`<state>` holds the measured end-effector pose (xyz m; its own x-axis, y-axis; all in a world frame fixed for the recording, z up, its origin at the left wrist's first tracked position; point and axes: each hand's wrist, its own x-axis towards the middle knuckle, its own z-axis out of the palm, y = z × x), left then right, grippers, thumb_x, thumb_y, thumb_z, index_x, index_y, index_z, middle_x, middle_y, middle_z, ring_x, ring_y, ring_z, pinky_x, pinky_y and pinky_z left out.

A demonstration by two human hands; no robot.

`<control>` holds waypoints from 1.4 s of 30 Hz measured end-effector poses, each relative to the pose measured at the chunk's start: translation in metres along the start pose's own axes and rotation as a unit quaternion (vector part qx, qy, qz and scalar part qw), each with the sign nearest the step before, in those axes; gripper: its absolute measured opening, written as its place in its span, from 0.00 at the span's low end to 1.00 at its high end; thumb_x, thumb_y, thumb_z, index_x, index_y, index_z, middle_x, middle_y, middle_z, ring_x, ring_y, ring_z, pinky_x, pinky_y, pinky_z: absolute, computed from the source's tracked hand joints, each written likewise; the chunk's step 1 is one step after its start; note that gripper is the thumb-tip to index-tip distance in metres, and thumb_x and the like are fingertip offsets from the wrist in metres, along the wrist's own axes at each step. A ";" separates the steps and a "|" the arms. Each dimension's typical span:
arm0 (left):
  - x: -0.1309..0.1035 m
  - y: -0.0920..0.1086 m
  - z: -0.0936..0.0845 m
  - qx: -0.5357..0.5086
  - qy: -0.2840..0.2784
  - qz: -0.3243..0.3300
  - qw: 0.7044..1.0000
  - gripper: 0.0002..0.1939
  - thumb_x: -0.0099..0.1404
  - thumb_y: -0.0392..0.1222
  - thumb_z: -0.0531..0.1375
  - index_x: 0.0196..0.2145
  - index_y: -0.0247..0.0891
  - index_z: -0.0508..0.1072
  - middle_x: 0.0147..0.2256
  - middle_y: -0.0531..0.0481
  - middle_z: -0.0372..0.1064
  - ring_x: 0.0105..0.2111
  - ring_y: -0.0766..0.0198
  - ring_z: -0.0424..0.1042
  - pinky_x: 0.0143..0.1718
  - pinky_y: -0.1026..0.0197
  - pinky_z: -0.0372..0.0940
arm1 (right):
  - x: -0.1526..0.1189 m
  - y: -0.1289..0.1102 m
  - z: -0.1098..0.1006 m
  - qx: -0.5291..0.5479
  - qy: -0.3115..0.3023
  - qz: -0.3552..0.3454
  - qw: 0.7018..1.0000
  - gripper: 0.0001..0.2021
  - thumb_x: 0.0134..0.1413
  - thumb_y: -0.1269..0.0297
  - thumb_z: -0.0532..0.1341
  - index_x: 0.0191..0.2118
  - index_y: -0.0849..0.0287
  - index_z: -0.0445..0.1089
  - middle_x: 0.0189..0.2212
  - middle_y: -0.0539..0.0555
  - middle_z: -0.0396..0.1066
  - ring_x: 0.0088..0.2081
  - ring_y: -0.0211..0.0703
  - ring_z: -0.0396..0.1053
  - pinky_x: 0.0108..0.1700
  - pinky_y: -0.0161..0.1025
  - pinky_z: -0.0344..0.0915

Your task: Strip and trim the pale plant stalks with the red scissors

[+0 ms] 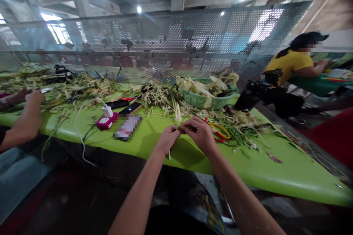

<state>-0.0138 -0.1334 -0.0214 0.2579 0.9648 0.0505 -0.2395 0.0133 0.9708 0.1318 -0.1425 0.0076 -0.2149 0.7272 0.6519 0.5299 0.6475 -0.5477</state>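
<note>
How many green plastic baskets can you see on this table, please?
1: the green plastic basket beyond the right hand, heaped with plant scraps; others could be hidden.

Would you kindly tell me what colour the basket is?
The basket is green, as the head view shows.

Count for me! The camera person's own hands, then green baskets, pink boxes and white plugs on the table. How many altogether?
Left hand and right hand: 2
Green basket: 1
Pink box: 1
White plug: 1
Total: 5
</note>
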 end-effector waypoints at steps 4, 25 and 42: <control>-0.001 0.004 0.002 -0.020 -0.001 0.002 1.000 0.08 0.51 0.43 0.63 0.24 0.35 0.71 0.18 0.57 0.57 0.20 0.72 0.53 0.24 0.66 0.48 | 0.000 -0.002 -0.001 0.023 -0.007 0.014 1.000 0.07 0.58 0.64 0.59 0.36 0.55 0.75 0.32 0.54 0.69 0.34 0.43 0.67 0.37 0.40 0.65; 0.002 -0.008 0.003 -0.040 0.046 0.008 0.998 0.07 0.46 0.38 0.66 0.25 0.34 0.75 0.22 0.55 0.65 0.24 0.70 0.60 0.28 0.66 0.54 | -0.003 -0.004 0.018 0.184 0.027 0.099 0.978 0.06 0.49 0.63 0.65 0.34 0.57 0.73 0.28 0.51 0.73 0.31 0.42 0.69 0.34 0.39 0.65; 0.009 -0.006 -0.006 -0.165 0.153 0.012 0.974 0.21 0.44 0.50 0.69 0.34 0.32 0.79 0.21 0.54 0.64 0.18 0.76 0.53 0.18 0.69 0.45 | -0.003 -0.001 0.023 -0.008 -0.105 0.086 0.991 0.04 0.53 0.68 0.59 0.28 0.58 0.69 0.25 0.49 0.70 0.28 0.40 0.65 0.31 0.35 0.58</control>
<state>-0.0154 -0.1235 -0.0277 -0.0316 0.9983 -0.0490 -0.5423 0.0241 0.8398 0.1137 -0.1401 -0.0061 -0.2853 0.8592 0.4246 0.5863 0.5069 -0.6319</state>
